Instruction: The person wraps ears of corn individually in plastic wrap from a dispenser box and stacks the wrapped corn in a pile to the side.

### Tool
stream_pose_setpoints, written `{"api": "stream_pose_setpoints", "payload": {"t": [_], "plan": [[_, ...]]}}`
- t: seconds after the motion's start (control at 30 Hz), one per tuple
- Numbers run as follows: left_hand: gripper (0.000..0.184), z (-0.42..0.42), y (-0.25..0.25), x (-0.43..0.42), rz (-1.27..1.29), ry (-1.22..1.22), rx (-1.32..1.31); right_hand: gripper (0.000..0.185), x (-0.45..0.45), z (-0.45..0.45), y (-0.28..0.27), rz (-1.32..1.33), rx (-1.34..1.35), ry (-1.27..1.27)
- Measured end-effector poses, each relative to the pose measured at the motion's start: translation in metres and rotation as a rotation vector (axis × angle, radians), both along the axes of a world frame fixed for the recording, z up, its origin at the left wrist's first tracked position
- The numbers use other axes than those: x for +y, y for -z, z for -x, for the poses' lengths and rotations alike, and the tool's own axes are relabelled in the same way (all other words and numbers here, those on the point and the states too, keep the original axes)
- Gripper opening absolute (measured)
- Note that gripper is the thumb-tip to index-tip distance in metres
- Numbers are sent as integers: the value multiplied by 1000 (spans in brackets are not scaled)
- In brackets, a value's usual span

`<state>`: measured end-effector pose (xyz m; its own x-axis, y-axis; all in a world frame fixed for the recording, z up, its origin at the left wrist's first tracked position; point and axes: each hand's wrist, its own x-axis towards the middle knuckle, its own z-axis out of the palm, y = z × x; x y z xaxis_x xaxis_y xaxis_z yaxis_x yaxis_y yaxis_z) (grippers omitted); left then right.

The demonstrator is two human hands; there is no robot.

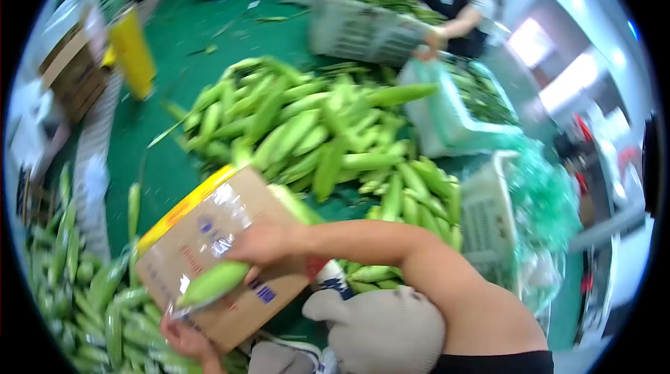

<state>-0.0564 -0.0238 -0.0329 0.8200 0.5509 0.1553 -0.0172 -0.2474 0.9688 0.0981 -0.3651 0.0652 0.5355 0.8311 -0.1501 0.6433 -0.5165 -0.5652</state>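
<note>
A cardboard box stands tilted before me, with shiny clear plastic bags on its top. My right hand is closed around one end of a green ear of corn in its husk, held just over the box. The ear's other end points down and left, towards my left hand. That hand is at the box's lower left edge, its fingers closed on the edge of clear plastic by the ear's tip; motion blur softens the detail.
A large heap of corn lies on the green floor ahead. Plastic-wrapped ears pile up at the lower left. White crates stand beyond, where a co-worker sits. Another crate with green plastic is at right.
</note>
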Motion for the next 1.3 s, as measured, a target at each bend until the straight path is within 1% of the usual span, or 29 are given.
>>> {"api": "stream_pose_setpoints", "payload": {"t": [0.03, 0.13, 0.17, 0.2, 0.23, 0.27, 0.3, 0.33, 0.4, 0.43, 0.47, 0.53, 0.57, 0.6, 0.67, 0.7, 0.8, 0.9, 0.93, 0.97, 1.0, 1.03, 1.07, 1.13, 1.17, 1.2, 1.23, 1.27, 1.3], "plan": [[30, 2, 6, 6, -13, -20, -79, 72, 1, 4, 14, -152, -24, -74], [62, -1, -54, -43, -441, 434, 164, 73, 19, 6, 22, -61, -20, -199], [55, -6, -62, -56, -643, 467, 93, 73, 25, 5, 20, -23, -30, -240], [50, -13, -69, -65, -850, 493, 27, 71, 23, 3, 28, -134, -239, -213], [47, -22, -76, -72, -1053, 523, -32, 69, 26, -2, 30, -232, -360, -81], [40, -41, -88, -68, -972, 620, 254, 67, 32, -5, 33, -326, -468, 52], [45, -65, -93, -65, -1124, 560, 296, 66, 38, -7, 36, -414, -570, 185], [49, -94, -99, -62, -1275, 492, 333, 73, 46, -15, 35, -322, -492, 210], [49, -157, -118, -58, -1190, 577, 565, 74, 59, -24, 26, -281, -483, 154], [46, -182, -91, -37, -1287, 372, 360, 75, 64, -27, 22, -257, -476, 130], [44, -198, -110, -41, -1338, 265, 335, 72, 68, -32, 21, -277, -524, 163], [44, -198, -98, -29, -898, 339, 257, 65, 74, -42, 25, -319, -617, 233], [43, -197, -90, -23, -684, 370, 221, 66, 74, -50, 29, -279, -466, 236], [47, -171, -108, -46, -732, 518, 102, 67, 75, -60, 32, -247, -311, 241], [53, -144, -124, -80, -1291, 546, -72, 64, 69, -70, 11, -232, -2, 226], [56, -138, -125, -83, -1565, 545, -158, 63, 70, -68, 2, -244, 59, 195], [60, -125, -104, -73, -1432, 520, -178, 64, 67, -56, -12, -151, 217, 103], [57, -106, -114, -82, -1151, 846, 321, 63, 66, -69, -11, 164, 82, -102], [56, -106, -113, -83, -1127, 900, 279, 63, 58, -64, -12, -130, 12, 35], [55, -102, -112, -85, -1095, 959, 244, 64, 65, -64, 7, -187, -119, -19], [54, -98, -119, -91, -1045, 948, 352, 66, 76, -66, 36, -238, -255, -72], [54, -100, -130, -97, -1009, 1050, 442, 67, 83, -64, 58, -286, -395, -127], [54, -105, -146, -102, -972, 1148, 535, 70, 78, -50, 64, -209, -421, -128], [58, -104, -155, -102, -863, 1286, 697, 70, 81, -42, 57, -174, -292, -138], [57, -99, -160, -106, -733, 1427, 779, 70, 79, -44, 52, -146, -235, -147], [80, -90, -152, -109, -756, 1602, 1022, 71, 82, -44, 53, -133, -206, -152], [71, -64, -151, -112, -465, 1658, 1193, 72, 85, -44, 59, -144, -205, -152], [74, -49, -184, -146, -716, 1842, 1152, 73, 88, -45, 66, -157, -204, -152], [77, -12, -133, -130, -221, 1848, 1050, 73, 91, -46, 77, -169, -201, -153]]}}
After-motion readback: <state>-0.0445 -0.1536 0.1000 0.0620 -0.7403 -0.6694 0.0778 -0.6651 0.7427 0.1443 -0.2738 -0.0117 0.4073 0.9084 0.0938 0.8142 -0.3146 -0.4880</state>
